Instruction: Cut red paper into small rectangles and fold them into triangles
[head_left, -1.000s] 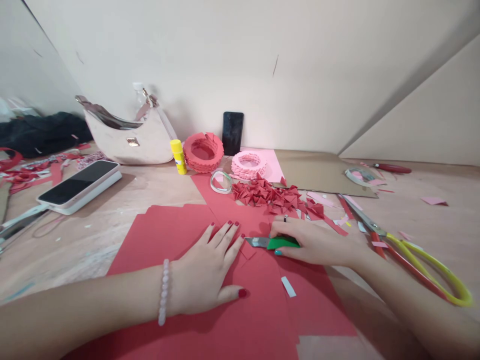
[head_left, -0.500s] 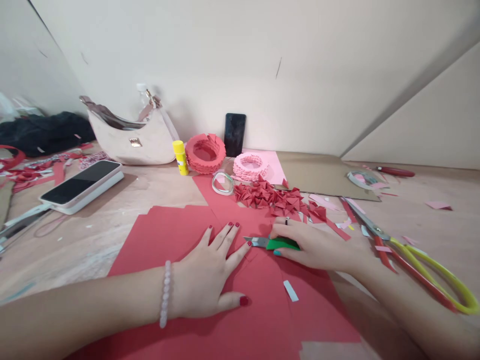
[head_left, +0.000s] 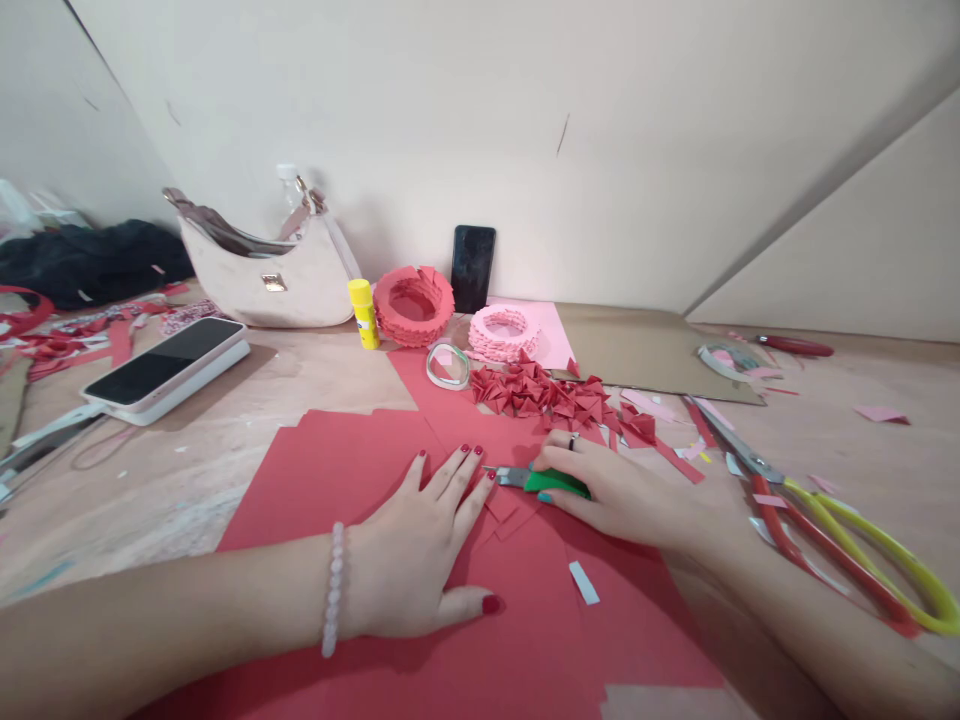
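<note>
Fingers spread, my left hand (head_left: 416,550) lies flat on several large sheets of red paper (head_left: 300,490). In my right hand (head_left: 600,490) is a green utility knife (head_left: 551,483), gripped around its handle with the blade out to the left. The blade's tip is close to my left index finger. Just below the knife lie small cut red paper pieces (head_left: 514,522). A little white paper strip (head_left: 583,582) rests on the sheets, under my right hand's side.
Behind the sheets are folded red paper pieces (head_left: 540,392), a roll of tape (head_left: 448,367), red (head_left: 414,330) and pink paper rings (head_left: 504,345), a glue stick (head_left: 364,315) and a leaning phone (head_left: 472,268). Yellow-and-red scissors (head_left: 832,510) lie right; a handbag (head_left: 262,290) stands left.
My right hand and the knife have shifted slightly left and up. Small cut pieces below the blade show more clearly. My left hand stays pressed in place.
</note>
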